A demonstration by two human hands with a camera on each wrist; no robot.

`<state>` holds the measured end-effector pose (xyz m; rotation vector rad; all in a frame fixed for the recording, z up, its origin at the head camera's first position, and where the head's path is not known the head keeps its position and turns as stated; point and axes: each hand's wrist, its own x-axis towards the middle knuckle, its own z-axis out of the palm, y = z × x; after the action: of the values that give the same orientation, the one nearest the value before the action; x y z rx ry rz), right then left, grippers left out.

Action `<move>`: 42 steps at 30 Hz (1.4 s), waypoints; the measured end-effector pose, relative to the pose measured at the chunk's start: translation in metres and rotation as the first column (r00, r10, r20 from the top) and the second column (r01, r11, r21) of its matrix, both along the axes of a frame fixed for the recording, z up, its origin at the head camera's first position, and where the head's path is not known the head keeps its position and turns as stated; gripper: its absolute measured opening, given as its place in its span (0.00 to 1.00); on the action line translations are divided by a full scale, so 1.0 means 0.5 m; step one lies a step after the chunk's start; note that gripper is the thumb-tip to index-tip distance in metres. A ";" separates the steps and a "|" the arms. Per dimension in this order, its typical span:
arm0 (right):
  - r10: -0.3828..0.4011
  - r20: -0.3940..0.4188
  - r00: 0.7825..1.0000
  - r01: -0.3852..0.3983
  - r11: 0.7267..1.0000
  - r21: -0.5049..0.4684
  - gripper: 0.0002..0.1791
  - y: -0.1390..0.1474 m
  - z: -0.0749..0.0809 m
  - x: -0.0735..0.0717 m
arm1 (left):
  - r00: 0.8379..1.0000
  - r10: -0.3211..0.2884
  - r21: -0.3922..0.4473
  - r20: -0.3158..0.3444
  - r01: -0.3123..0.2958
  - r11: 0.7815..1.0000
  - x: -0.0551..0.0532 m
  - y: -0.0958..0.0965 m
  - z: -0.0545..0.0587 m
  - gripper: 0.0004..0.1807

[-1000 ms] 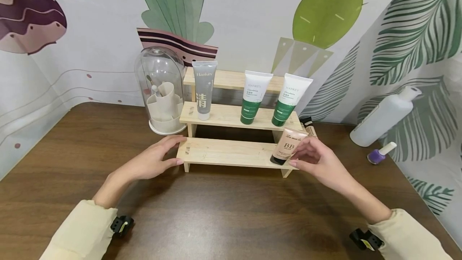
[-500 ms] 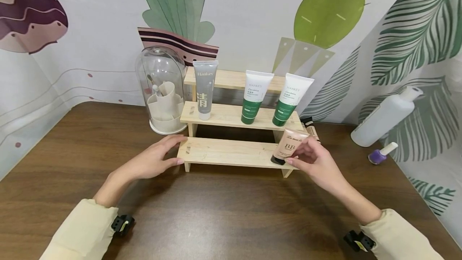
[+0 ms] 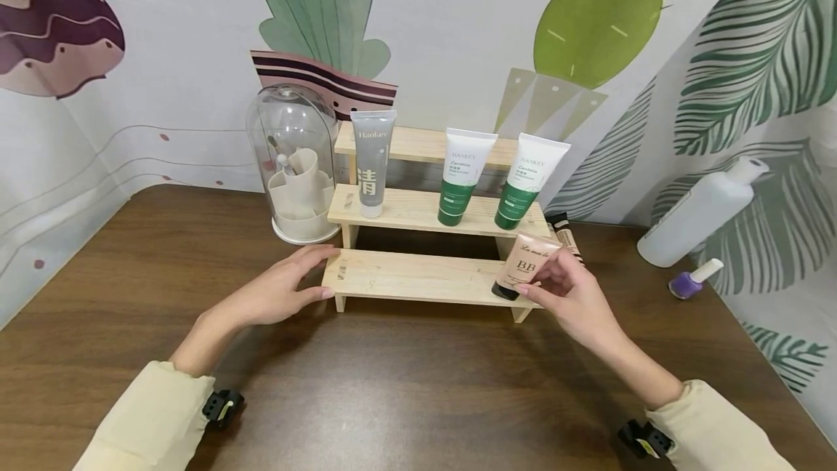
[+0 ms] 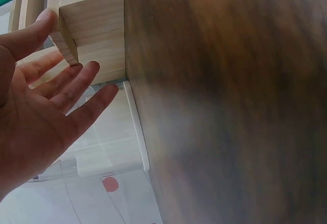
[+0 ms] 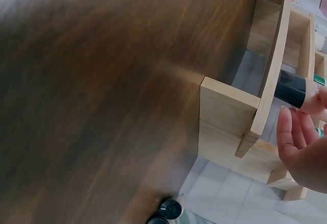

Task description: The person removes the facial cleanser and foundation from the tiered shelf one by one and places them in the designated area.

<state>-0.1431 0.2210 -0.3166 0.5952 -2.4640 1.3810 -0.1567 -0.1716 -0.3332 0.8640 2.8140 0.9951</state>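
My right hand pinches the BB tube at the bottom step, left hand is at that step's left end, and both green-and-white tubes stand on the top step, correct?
Not quite: in the head view, the green-and-white tubes stand on the middle step, not the top step. The rest is right: right hand pinching the BB tube, left hand at the bottom step's left end.

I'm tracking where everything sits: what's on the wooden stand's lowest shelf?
The lowest shelf holds one pink BB tube, cap down near its right end, with the right hand gripping it. The surface behind the tube and hand is hidden.
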 end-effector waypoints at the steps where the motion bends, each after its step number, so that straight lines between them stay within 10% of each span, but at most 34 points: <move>1: -0.005 0.004 1.000 0.005 1.000 0.002 0.20 0.000 0.000 0.000 | 1.000 0.000 -0.001 0.001 0.000 1.000 0.000 0.000 0.000 0.30; 42: -0.041 -0.053 0.998 0.044 0.998 0.047 0.23 0.044 0.019 0.008 | 1.000 0.002 0.006 -0.008 -0.002 1.000 -0.001 -0.001 -0.004 0.30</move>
<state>-0.1392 0.2431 -0.3072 0.5780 -2.4603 1.2777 -0.1574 -0.1720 -0.3354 0.8685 2.8202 1.0030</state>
